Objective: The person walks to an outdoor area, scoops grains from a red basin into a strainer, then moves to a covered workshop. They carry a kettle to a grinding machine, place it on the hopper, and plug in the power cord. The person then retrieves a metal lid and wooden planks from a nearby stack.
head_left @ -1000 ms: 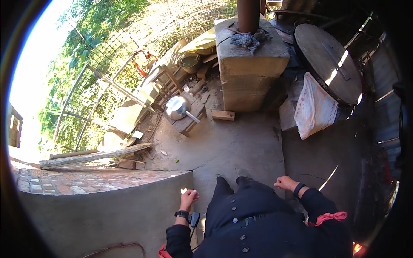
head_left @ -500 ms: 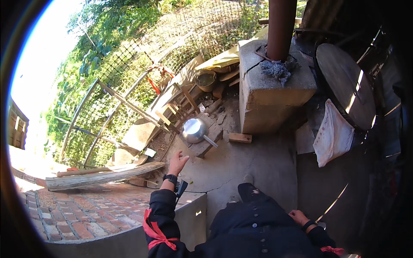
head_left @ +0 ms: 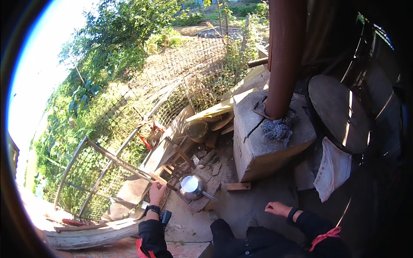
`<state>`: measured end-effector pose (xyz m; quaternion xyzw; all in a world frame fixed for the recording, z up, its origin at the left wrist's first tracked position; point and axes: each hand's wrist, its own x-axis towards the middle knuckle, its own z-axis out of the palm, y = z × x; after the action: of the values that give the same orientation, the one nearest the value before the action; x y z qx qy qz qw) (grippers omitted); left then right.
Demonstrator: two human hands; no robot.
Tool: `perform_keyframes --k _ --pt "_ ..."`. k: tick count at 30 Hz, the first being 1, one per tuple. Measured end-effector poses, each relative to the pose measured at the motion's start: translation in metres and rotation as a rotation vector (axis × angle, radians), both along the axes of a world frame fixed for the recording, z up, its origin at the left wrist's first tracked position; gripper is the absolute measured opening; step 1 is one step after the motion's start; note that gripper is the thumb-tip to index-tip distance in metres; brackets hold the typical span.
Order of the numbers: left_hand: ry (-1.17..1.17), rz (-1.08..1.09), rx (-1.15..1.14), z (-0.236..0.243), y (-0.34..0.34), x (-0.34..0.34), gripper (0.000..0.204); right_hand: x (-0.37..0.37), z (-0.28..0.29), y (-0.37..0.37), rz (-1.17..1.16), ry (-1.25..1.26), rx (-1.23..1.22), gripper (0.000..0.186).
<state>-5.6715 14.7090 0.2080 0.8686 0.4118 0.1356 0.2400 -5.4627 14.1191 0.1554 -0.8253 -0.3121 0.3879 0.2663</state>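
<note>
My left hand (head_left: 157,192) is raised in front of a small wooden chair (head_left: 176,161), fingers loosely bent and apart, holding nothing visible. A black device (head_left: 165,218) sits by its wrist. My right hand (head_left: 277,208) hangs right of centre over the concrete floor, fingers curled in with nothing seen in them. Between and ahead of both hands, a steel pot (head_left: 192,189) with a long handle rests on a low wooden stool (head_left: 203,202). A wood block (head_left: 238,186) lies right of the pot, at the foot of a concrete block.
The concrete block (head_left: 251,150) carries a brown pipe (head_left: 284,56). A large round lid (head_left: 335,112) and pale cloth (head_left: 331,170) are at right. Mesh fencing (head_left: 99,180) lines the left, with vegetation beyond. A long plank (head_left: 90,236) and brick ledge lie lower left.
My view has lifted toward the garden, so the surroundings sit lower in it. My left hand has reached forward toward the chair side; my right hand has risen again after dropping beside my body.
</note>
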Motion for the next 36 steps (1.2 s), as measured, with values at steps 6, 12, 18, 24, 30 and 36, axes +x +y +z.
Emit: perform_keyframes --k 6,12,18,24,30,36 --pt "-0.233 -0.125 -0.443 -0.074 0.136 0.014 0.045 -0.006 0.007 0.050 -0.067 0.039 -0.075 0.033" --pt "-0.007 -0.181 -0.315 -0.071 0.203 0.063 0.056 -0.050 -0.010 0.086 -0.092 0.151 -0.176 0.037" --pt "0.115 -0.170 -0.117 -0.091 0.212 0.099 0.068 -0.047 -0.010 0.136 -0.043 0.220 -0.193 0.039" --pt "0.097 -0.112 -0.182 -0.130 0.215 0.095 0.065 -0.004 -0.045 0.186 0.068 0.160 -0.145 0.038" --pt "0.344 -0.508 0.088 -0.163 0.218 0.081 0.041 0.021 -0.102 0.228 0.171 0.166 -0.120 0.036" --pt "0.114 -0.247 -0.483 -0.184 0.233 0.061 0.043 0.038 -0.141 0.258 0.251 0.173 -0.138 0.037"
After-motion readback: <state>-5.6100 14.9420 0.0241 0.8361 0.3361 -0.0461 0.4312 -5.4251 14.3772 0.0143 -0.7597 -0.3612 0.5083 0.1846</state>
